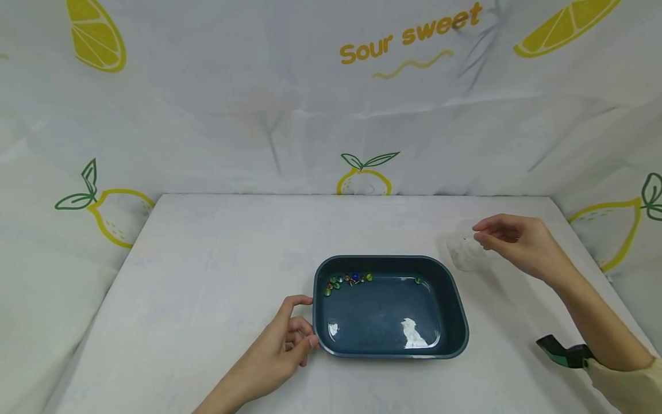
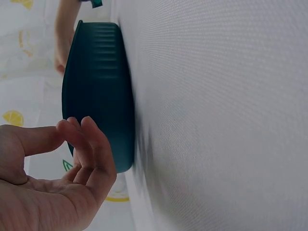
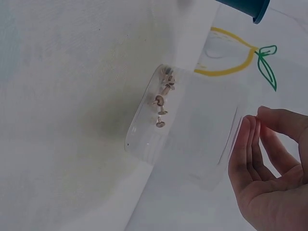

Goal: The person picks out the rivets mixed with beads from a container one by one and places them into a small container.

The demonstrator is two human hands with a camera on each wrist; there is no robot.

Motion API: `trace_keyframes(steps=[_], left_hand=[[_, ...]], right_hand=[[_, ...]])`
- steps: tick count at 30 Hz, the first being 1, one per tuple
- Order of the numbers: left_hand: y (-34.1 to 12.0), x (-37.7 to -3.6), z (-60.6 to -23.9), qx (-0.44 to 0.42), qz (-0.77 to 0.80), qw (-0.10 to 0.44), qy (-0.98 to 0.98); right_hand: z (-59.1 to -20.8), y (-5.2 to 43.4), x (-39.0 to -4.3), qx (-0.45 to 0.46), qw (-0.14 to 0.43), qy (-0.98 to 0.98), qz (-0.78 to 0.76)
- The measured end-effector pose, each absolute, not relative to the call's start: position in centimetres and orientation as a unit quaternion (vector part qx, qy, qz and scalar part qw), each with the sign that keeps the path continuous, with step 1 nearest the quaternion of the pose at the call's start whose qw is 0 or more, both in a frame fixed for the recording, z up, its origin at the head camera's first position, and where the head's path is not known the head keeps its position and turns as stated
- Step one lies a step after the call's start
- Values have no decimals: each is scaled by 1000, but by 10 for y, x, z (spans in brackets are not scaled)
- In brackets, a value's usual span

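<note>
A dark teal tray (image 1: 457,299) sits at the table's middle. Several coloured beads and pins (image 1: 349,280) lie along its far-left inner wall, and a single green bead (image 1: 417,280) sits further right. My left hand (image 1: 307,322) rests with loosely curled fingers against the tray's near-left corner; in the left wrist view the fingers (image 2: 91,139) lie beside the tray's ribbed wall (image 2: 96,82). My right hand (image 1: 478,236) hovers at the rim of a clear plastic cup (image 1: 462,256), thumb and fingertips (image 3: 250,130) close together with nothing visible between them. Several brass tacks (image 3: 161,103) lie in the cup (image 3: 192,134).
A white cloth covers the table (image 1: 207,299), and lemon-print cloth walls (image 1: 331,115) close it off at the back and both sides. A green and black strap (image 1: 564,352) sits on my right wrist. Glare patches show on the tray's floor.
</note>
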State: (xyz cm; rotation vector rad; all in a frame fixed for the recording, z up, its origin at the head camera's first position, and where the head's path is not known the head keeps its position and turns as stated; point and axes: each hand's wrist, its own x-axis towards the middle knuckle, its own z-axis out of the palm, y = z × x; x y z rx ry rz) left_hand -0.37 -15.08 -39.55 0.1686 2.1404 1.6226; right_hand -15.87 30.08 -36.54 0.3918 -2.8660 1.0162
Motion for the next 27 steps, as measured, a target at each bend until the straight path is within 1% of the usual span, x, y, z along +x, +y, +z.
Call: trace_keyframes(steps=[11,27], left_hand=[[-151,-4,-396,59,588,225,774],[-150,-4,-396,59,586,223,776]], right_hand=[[-361,288,-156,147,39,-930,336],[-348,251,-149,197,35,-916,346]])
